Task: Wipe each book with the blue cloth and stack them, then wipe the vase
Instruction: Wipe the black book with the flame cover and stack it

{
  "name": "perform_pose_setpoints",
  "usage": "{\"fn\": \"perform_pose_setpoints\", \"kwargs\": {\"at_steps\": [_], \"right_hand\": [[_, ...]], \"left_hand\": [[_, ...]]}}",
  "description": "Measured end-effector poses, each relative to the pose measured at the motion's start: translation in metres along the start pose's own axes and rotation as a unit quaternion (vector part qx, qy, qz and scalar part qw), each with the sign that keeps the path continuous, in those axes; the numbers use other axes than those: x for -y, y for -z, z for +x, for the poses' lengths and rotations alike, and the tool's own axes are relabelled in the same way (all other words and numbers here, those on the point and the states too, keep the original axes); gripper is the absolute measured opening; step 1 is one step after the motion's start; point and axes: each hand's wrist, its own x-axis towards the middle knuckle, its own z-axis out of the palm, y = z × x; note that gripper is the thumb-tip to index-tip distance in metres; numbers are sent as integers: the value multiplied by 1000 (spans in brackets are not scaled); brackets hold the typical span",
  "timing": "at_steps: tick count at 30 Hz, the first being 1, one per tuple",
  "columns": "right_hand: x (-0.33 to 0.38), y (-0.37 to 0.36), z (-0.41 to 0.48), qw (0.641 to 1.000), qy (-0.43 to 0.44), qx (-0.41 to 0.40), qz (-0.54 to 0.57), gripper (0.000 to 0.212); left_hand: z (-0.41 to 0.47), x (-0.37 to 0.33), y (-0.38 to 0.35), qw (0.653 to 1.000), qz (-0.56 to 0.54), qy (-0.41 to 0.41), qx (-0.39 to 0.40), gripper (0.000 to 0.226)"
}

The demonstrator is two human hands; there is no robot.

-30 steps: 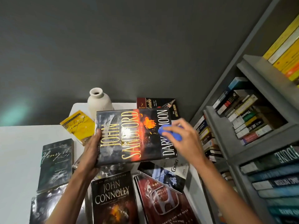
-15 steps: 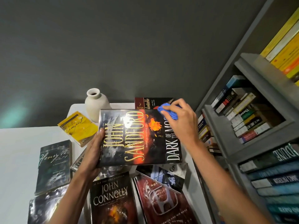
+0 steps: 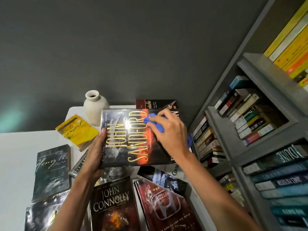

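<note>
My left hand (image 3: 95, 152) grips the left edge of a dark John Sandford hardcover (image 3: 126, 139) and holds it tilted above the table. My right hand (image 3: 168, 130) presses a bunched blue cloth (image 3: 154, 121) onto the cover's upper right part and hides the title there. A cream vase (image 3: 95, 105) stands upright behind the book at the back of the white table (image 3: 15, 155). Several other books lie flat below: a yellow one (image 3: 77, 130), a Henry VI (image 3: 52, 170), a John Connolly (image 3: 113, 205) and a red Honda book (image 3: 163, 204).
A grey bookshelf (image 3: 221, 124) packed with books stands along the right side, close to the table. A dark red book (image 3: 155, 104) lies at the table's far edge by the dark grey wall. One more glossy book (image 3: 43, 214) sits at the lower left.
My right hand has slid the blue cloth left and down from the book's top right corner onto the middle of the cover. The book stays held by my left hand.
</note>
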Motion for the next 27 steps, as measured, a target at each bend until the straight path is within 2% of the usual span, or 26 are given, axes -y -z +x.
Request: {"fn": "perform_pose_setpoints", "kwargs": {"at_steps": [3,5,8,12,15,17,21,24,27], "right_hand": [[-18,7,-17,1000,7,20,-1,17],[-35,13,-9,999,-37,-7,-23,16],[-36,15,12,995,-80,-47,-38,16],[-4,3,-3,1000,-10,-12,-14,17],[-6,6,-37,999,33,25,30,18],[-21,15,-45,999,24,23,23,17],[-37,25,-20,996,-74,-44,7,15],[-17,17,-11,998,-49,-40,-15,16],[1,7,-36,1000,6,2,17,18]], "left_hand": [[0,-2,6,1000,1,-4,-2,45],[-1,2,9,1000,1,10,3,51],[-3,8,4,999,-12,29,6,42],[4,1,3,1000,3,8,-4,42],[6,-3,7,1000,10,2,0,51],[3,-1,9,1000,18,-8,-1,53],[-3,5,3,1000,14,5,-16,45],[0,2,0,1000,2,10,-10,44],[6,-4,2,1000,7,-5,-20,63]]}}
